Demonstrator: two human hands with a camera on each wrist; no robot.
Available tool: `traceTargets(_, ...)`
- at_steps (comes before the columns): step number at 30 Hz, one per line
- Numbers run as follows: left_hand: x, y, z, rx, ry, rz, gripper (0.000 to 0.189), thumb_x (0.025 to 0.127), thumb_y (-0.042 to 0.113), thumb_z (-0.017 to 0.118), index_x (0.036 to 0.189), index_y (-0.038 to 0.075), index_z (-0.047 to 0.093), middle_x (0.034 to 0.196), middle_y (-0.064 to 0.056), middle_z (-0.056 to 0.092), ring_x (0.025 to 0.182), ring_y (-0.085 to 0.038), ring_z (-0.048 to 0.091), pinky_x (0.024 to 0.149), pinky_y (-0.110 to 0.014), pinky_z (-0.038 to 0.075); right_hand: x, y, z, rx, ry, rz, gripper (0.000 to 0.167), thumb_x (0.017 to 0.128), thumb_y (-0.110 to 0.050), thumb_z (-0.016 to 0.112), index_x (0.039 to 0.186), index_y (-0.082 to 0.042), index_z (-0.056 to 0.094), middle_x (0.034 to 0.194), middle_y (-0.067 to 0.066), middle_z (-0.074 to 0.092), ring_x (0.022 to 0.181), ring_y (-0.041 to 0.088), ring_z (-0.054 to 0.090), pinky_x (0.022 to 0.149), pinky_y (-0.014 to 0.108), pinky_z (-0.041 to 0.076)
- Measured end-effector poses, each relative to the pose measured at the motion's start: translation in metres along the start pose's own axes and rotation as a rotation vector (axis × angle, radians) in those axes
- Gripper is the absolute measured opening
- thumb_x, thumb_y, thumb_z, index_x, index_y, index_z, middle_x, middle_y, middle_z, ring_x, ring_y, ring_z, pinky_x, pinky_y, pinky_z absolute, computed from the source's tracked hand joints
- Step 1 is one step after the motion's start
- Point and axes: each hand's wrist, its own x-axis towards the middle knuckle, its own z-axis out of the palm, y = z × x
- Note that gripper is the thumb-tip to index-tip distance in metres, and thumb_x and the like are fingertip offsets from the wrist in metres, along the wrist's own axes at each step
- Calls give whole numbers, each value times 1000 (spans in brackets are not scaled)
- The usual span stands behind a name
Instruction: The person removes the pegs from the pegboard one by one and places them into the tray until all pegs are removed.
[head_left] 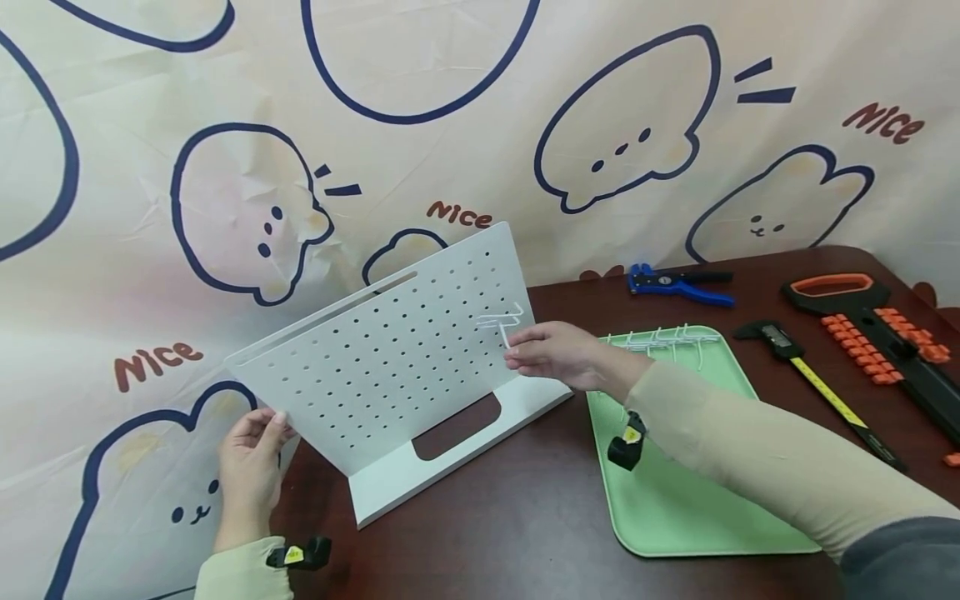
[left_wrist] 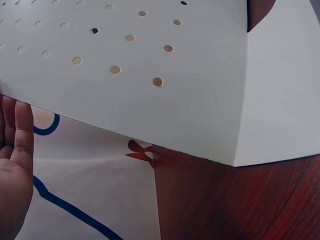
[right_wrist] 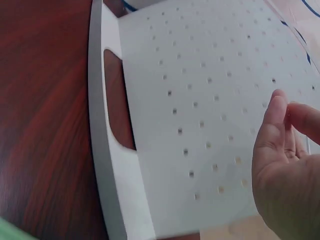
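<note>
A white metal pegboard (head_left: 408,354) with a bent base leans back on the dark table, rows of small holes across its face. At its left edge my left hand (head_left: 255,458) pinches the panel between thumb and fingers; the left wrist view shows that hand (left_wrist: 15,165) by the edge. Between the fingertips of my right hand (head_left: 555,354) is a white wire hook (head_left: 501,320), held in front of the panel's upper right part. Whether the hook's ends sit in holes, I cannot tell. In the right wrist view the right hand (right_wrist: 285,155) mostly hides the hook.
A green tray (head_left: 675,508) lies at the right, under my right forearm, with several white wire hooks (head_left: 667,337) along its far end. Behind it are blue-handled pliers (head_left: 678,285). Further right lie a caliper (head_left: 817,387) and a black tool with orange pieces (head_left: 877,329).
</note>
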Motion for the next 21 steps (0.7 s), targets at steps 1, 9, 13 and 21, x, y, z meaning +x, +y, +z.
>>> traceTargets(1,0,0,0,-7,-1,2,6,101,2,64,99,-3,67,87,0,66,80,-12,61,74,-15,54,-3,0,-5,-7,14,-6,40,105,3,53,142,16,44,109,13,70,94,15,70,98,34,54)
traceTargets(9,-1,0,-1,-13,-3,4,5,101,4,65,98,1,68,89,0,67,80,-12,62,75,-16,54,-23,12,-54,-47,92,-38,40,105,2,53,140,18,43,103,7,70,94,13,70,89,27,57)
traceTargets(13,1,0,-1,-11,3,-12,5,101,3,65,99,0,68,89,0,67,80,-13,61,75,-16,54,-38,19,-82,-84,120,-43,38,106,0,52,138,18,41,102,4,70,93,10,69,88,25,57)
traceTargets(21,2,-2,-1,-49,-2,-5,13,101,-1,63,94,6,71,89,-1,67,80,-12,61,73,-16,54,-76,35,-136,-161,190,10,50,109,-5,50,147,19,29,107,0,68,98,6,68,90,26,56)
